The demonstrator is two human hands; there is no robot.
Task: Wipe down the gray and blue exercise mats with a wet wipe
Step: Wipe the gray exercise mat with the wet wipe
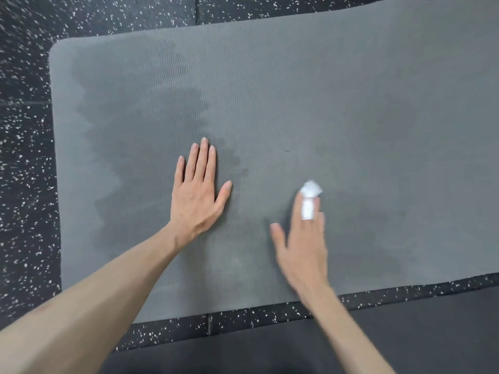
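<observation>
The gray exercise mat lies flat on the floor and fills most of the view, with darker damp streaks across its left half. My left hand rests flat on the mat, fingers straight and together. My right hand is blurred and lies on the mat to the right of the left one. A crumpled white wet wipe is under its fingertips and tucked between the fingers, pressed against the mat. No blue mat is in view.
Black rubber floor with white speckles surrounds the mat on the left, top and near side. A dark plain mat or pad lies along the bottom right, close to the gray mat's near edge.
</observation>
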